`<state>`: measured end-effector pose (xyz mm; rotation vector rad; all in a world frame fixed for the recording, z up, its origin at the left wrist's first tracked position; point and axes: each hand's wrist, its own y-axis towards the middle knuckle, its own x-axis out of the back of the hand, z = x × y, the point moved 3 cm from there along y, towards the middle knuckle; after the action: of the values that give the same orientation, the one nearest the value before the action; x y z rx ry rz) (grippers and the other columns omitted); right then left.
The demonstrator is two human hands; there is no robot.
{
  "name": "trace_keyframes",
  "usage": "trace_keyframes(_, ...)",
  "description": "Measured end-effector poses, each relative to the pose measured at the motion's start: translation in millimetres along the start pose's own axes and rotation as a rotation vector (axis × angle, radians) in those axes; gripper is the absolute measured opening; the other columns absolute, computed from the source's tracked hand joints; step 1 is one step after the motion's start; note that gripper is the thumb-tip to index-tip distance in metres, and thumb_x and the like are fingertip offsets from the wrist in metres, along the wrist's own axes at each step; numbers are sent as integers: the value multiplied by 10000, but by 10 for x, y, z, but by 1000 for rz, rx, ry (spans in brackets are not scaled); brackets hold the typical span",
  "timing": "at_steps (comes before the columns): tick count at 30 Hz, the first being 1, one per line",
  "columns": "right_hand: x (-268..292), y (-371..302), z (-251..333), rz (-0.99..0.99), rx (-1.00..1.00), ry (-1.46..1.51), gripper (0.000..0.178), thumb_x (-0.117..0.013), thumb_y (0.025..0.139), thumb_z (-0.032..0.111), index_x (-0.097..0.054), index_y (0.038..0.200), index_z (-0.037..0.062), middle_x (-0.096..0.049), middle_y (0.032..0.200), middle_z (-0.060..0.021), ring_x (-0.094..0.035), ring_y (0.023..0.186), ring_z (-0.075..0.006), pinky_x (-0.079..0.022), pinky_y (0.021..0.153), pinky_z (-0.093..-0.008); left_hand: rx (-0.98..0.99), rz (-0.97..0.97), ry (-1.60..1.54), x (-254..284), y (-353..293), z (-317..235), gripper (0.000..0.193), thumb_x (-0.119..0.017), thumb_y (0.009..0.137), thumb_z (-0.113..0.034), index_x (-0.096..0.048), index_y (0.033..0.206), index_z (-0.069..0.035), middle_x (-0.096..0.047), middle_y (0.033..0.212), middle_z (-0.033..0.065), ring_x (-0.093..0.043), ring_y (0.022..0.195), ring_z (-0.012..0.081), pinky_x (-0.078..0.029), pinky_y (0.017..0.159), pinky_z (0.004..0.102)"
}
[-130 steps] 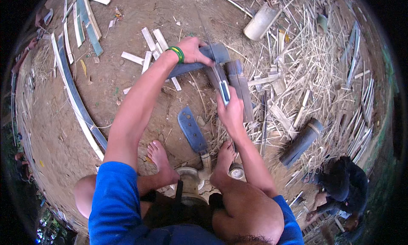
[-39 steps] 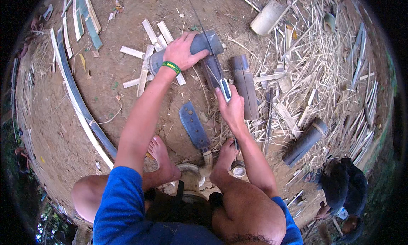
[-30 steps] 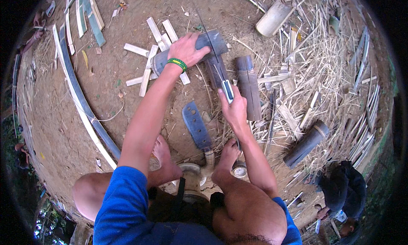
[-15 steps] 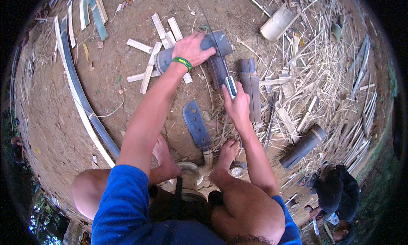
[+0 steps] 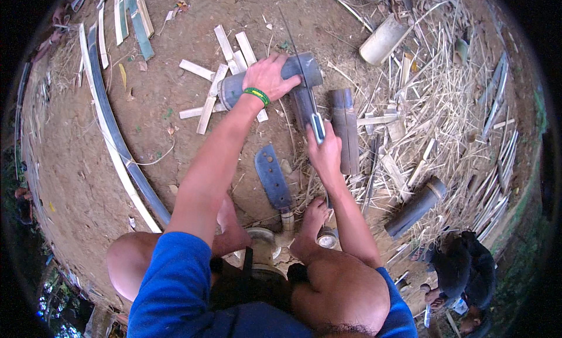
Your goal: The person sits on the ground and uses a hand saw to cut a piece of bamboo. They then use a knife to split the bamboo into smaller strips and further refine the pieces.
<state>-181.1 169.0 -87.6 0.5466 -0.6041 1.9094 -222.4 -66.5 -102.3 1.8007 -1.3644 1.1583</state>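
Note:
My left hand [image 5: 267, 80] presses down on a grey-green bamboo section [image 5: 232, 91] lying crosswise on the ground, thumb stretched toward the saw. A green and yellow band circles that wrist. Closed round the handle of a handsaw [image 5: 317, 127], my right hand [image 5: 325, 152] is nearer to me. The long, thin blade lies across the bamboo close to its right end and points away from me. Below that end, a darker bamboo piece [image 5: 301, 108] sits under the section. How deep the blade is in the bamboo I cannot tell.
A broad, holed cleaver blade [image 5: 271, 177] lies between my feet and the bamboo. Pale split strips [image 5: 212, 98] surround the section's left end. Another dark bamboo piece [image 5: 345, 130] lies right of the saw, beside heaped shavings [image 5: 433, 109]. A person [image 5: 462, 267] is at lower right.
The whole scene sits slightly lower in the view. Both hands and the saw keep almost the same place on the bamboo.

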Motion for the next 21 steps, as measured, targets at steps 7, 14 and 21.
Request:
trace_keyframes(7, 47, -127, 57, -6, -15, 1, 253, -682, 972, 234, -619, 1001, -9, -665, 740, -283, -681, 732, -480, -524, 648, -540, 4, 0, -10, -20, -25, 11, 722, -671, 809, -567, -628, 1343, -82, -643, 1330, 182, -651, 1159, 392, -528, 1006, 465)
trace_keyframes(14, 13, 81, 68, 9, 25, -53, 281, -678, 972, 257, -636, 1020, -16, -663, 735, -282, -683, 718, -473, -528, 653, -535, -3, 54, -55, 24, 3, 6, 746, -678, 798, -583, -623, 1356, -91, -653, 1302, 181, -651, 1167, 378, -522, 1009, 472)
trace_keyframes(21, 0, 173, 109, 19, 36, -82, 273, -694, 959, 240, -628, 1021, -18, -667, 754, -284, -680, 731, -485, -522, 629, -546, 25, 47, -42, 16, 31, 4, 707, -685, 796, -581, -649, 1309, -95, -658, 1273, 149, -650, 1169, 350, -531, 993, 471)
